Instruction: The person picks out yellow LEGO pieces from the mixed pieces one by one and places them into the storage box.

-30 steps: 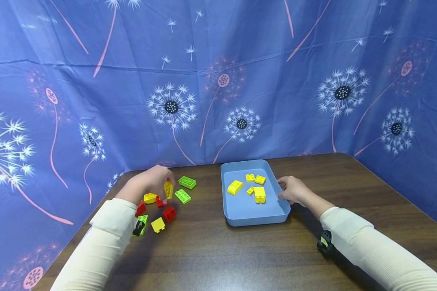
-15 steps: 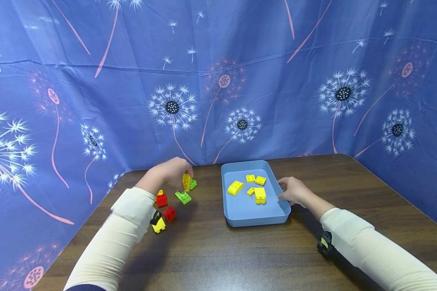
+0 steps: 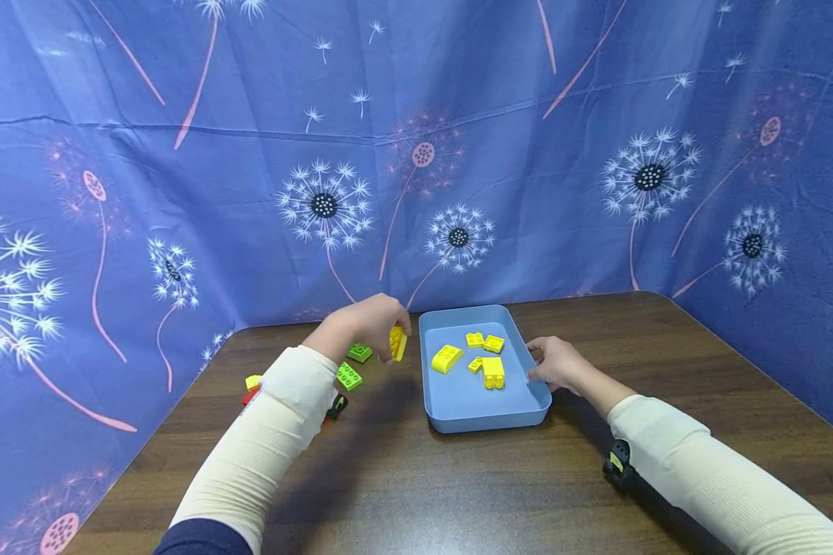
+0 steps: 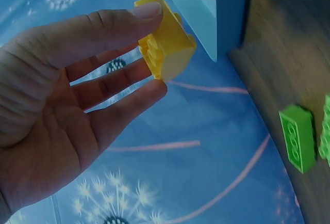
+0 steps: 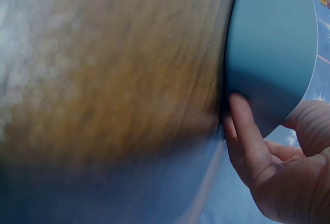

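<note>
My left hand [image 3: 364, 325] pinches a yellow toy building brick [image 3: 398, 344] between thumb and fingers, in the air just left of a blue tray [image 3: 486, 422]. The left wrist view shows that brick [image 4: 175, 46] tilted, its thumb-side face covered by the thumb. At the tray's right side, my right hand [image 3: 558, 364] grips the wall; in the right wrist view its fingers [image 5: 247, 126] lie against the outside while the thumb goes over the rim. Inside the tray lie several yellow bricks, among them a rounded one [image 3: 447, 359] and a block-shaped one [image 3: 494, 370].
Two green bricks, one farther back [image 3: 359, 352] and one nearer [image 3: 349, 376], lie on the brown table [image 3: 416, 493] by the left forearm. A yellow piece [image 3: 253, 381] and a red piece [image 3: 251, 395] show behind the left sleeve, which hides others. A blue patterned cloth [image 3: 416, 193] hangs behind.
My left hand has carried the yellow brick rightward from the loose pile, past the green bricks, to near the tray. The right hand and tray stay in place.
</note>
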`<move>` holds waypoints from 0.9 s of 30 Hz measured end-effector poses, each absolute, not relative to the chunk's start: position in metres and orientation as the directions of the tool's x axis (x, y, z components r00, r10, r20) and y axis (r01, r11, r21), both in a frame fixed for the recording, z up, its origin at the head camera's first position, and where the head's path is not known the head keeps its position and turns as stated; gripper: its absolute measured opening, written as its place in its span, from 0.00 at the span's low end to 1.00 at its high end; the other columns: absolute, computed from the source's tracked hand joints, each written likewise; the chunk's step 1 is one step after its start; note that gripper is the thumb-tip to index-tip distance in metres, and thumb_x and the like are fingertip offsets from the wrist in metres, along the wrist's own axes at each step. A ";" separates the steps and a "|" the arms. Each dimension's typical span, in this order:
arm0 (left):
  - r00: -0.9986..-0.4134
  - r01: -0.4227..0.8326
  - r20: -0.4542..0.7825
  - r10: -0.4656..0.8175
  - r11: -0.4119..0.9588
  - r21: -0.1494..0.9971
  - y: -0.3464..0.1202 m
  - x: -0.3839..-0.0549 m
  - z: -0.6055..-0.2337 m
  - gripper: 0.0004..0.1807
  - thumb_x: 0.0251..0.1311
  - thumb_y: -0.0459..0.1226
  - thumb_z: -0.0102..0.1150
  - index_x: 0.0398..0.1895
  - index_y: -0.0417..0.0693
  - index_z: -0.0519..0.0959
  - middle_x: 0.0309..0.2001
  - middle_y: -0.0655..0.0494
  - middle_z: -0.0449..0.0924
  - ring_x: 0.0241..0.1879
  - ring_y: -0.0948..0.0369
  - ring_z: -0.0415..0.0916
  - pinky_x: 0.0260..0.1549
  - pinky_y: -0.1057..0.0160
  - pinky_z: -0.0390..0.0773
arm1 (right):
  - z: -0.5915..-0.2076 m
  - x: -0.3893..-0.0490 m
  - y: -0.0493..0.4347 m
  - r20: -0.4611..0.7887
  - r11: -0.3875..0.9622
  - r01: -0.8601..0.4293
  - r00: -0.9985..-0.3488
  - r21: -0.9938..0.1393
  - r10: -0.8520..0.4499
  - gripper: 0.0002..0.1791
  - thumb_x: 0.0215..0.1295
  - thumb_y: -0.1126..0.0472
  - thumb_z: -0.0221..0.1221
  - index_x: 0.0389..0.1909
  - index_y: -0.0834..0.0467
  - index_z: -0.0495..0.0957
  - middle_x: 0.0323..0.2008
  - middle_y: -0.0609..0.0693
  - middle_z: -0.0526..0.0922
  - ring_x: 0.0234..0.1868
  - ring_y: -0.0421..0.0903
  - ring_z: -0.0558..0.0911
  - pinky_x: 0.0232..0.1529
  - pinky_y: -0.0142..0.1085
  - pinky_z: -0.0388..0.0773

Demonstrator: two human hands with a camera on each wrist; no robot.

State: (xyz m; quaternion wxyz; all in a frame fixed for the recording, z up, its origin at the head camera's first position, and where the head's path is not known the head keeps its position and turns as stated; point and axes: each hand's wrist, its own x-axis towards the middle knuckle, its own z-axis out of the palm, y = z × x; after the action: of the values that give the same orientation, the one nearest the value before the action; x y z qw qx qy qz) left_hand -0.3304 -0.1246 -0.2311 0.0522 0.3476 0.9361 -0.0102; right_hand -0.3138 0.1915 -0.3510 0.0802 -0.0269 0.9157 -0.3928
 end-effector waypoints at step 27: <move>-0.714 0.663 -0.256 0.652 0.747 0.053 -0.018 -0.357 -0.271 0.29 0.40 0.35 0.80 0.51 0.48 0.83 0.47 0.60 0.80 0.44 0.63 0.74 0.39 0.68 0.78 | -0.352 -0.313 0.193 -0.119 0.677 0.008 -0.986 -0.736 -0.118 0.35 0.55 0.76 0.64 0.64 0.75 0.63 0.46 0.69 0.77 0.43 0.59 0.82 0.30 0.44 0.83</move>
State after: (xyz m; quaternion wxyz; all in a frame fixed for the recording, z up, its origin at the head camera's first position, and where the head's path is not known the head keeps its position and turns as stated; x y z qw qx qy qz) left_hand -0.3570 -0.0181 -0.2707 0.1299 0.3550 0.9256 -0.0211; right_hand -0.3134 0.1926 -0.3516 0.0786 -0.0302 0.9124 -0.4006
